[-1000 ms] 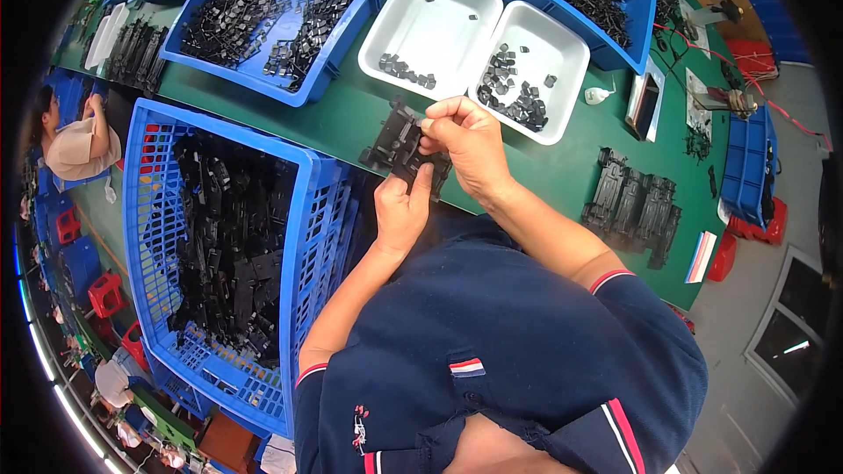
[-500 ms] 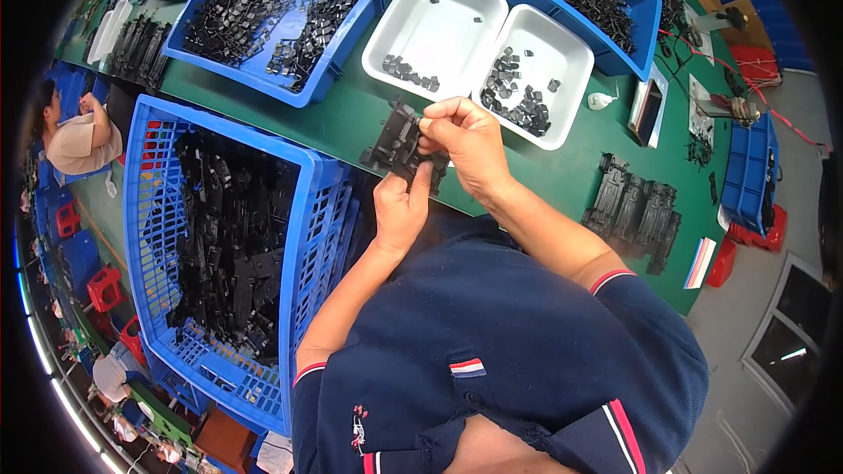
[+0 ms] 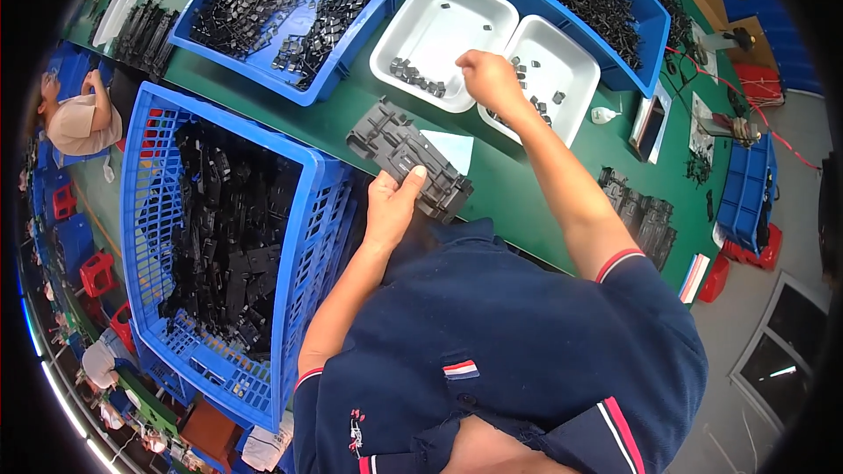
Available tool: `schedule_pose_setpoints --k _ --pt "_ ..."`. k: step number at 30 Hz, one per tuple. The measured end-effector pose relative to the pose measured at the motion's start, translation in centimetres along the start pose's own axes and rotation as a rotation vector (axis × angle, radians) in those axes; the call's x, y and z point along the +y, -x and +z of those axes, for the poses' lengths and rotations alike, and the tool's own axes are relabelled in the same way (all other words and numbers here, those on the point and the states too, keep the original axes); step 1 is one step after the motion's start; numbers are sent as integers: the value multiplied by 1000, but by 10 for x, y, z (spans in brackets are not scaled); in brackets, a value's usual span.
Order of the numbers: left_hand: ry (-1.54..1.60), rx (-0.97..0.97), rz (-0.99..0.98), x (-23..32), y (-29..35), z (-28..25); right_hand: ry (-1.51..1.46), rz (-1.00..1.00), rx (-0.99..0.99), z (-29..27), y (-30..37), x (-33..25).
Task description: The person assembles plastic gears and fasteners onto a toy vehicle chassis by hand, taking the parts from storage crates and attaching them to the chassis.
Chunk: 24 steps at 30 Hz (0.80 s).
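Note:
My left hand (image 3: 393, 204) grips a long black moulded plastic part (image 3: 399, 142) by its near side, thumb on top. The part is held tilted at the near edge of the green table. My right hand (image 3: 493, 83) is above the inner rims of two white trays, its fingers curled together; whatever they hold, if anything, is hidden. In the left white tray (image 3: 439, 31) lie several small black pieces (image 3: 416, 77). More of these pieces lie in the right white tray (image 3: 575, 79), partly covered by my right hand and wrist.
Blue bins (image 3: 303, 88) of small black parts stand at the back. A blue basket (image 3: 294, 175) full of black parts is at my left. On the green table (image 3: 544, 202) lie a pale sheet (image 3: 452, 149) and more moulded parts (image 3: 645, 215). A person (image 3: 83, 118) sits far left.
My right hand has left the black part and moved up to the white trays. The part, still in my left hand, now shows its broad face, and a pale sheet shows beside it.

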State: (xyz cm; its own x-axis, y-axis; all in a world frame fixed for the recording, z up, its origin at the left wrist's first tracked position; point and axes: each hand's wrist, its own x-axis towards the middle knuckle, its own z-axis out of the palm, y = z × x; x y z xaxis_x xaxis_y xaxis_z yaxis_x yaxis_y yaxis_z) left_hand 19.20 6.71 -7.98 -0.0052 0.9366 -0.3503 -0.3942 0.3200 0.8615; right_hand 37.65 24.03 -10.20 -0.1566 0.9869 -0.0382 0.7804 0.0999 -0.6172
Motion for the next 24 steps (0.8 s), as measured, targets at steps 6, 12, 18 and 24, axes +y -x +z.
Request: schedule_pose_setpoints --k 6,12,18,24 --pt "64 22 -45 5 4 -5 -224 4 -188 1 -11 -26" --pt "-162 52 164 8 9 -3 -833 287 -530 -37 47 -81" --pt "-328 78 289 11 12 2 -1035 369 -534 -31 71 -87" --pt "-427 61 337 10 15 2 -1027 312 -484 -36 82 -90"
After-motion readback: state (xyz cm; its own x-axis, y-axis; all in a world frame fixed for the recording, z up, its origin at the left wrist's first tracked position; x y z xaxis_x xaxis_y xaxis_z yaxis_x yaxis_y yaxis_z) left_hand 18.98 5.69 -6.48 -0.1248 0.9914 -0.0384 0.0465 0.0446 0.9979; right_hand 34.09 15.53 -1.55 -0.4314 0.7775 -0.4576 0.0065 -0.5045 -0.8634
